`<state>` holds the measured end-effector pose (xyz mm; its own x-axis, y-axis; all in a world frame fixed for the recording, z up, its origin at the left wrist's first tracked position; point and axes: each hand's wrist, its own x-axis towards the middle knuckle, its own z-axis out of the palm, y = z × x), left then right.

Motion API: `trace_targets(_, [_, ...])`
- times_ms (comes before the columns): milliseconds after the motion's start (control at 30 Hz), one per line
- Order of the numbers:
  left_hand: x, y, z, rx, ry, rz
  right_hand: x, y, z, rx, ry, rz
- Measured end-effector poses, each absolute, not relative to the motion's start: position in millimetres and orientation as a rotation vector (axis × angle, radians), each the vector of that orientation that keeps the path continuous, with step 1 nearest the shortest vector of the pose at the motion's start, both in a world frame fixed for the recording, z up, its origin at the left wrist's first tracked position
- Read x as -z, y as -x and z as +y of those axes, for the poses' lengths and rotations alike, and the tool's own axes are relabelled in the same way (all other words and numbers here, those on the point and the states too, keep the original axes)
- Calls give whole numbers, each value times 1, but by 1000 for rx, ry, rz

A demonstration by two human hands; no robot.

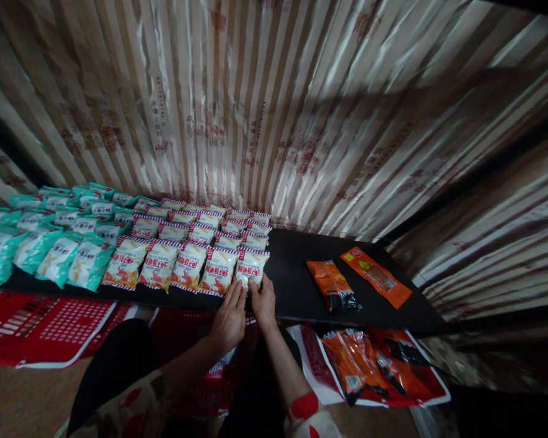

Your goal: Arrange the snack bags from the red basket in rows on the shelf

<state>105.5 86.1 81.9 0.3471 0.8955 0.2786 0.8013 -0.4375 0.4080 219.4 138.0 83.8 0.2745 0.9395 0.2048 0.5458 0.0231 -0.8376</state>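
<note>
A small white snack bag (252,267) with red lettering and a striped edge stands at the right end of the front row on the dark shelf. My left hand (231,313) has its fingers pressed together at the bag's lower left corner. At the lower right, my right hand (263,299) grips the same bag, thumb in front and fingers along its side. To the left, touching or nearly touching it, is another white snack bag (219,269) of the same kind. More matching bags stand in rows behind.
Teal snack bags (89,263) fill the shelf's left end. On the dark shelf (287,267) at right lie an orange-and-black packet (331,283) and a flat orange packet (377,277). Below are a red basket (73,322) and another holding orange packets (360,365). Striped sheeting (265,121) hangs behind.
</note>
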Motion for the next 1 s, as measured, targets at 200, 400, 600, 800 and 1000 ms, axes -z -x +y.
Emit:
trace_targets(200, [-81, -103, 85, -637, -2438, 1537, -78, -219, 139, -440, 1654, -1413])
trace_targets(400, [-74, -103, 85, -659, -2460, 1525, -78, -219, 136, -454, 1635, -1435])
trace_targets(600, [-76, -106, 82, -716, -2466, 1547, -77, -220, 123, -460, 1633, -1354])
trace_targets(800, [-82, -102, 63, -865, -2481, 1379, -83, -215, 94, -445, 1582, -1204])
trace_targets(1000, [-68, -92, 36, -934, -2440, 1207, -66, -198, 51, -479, 1529, -1223])
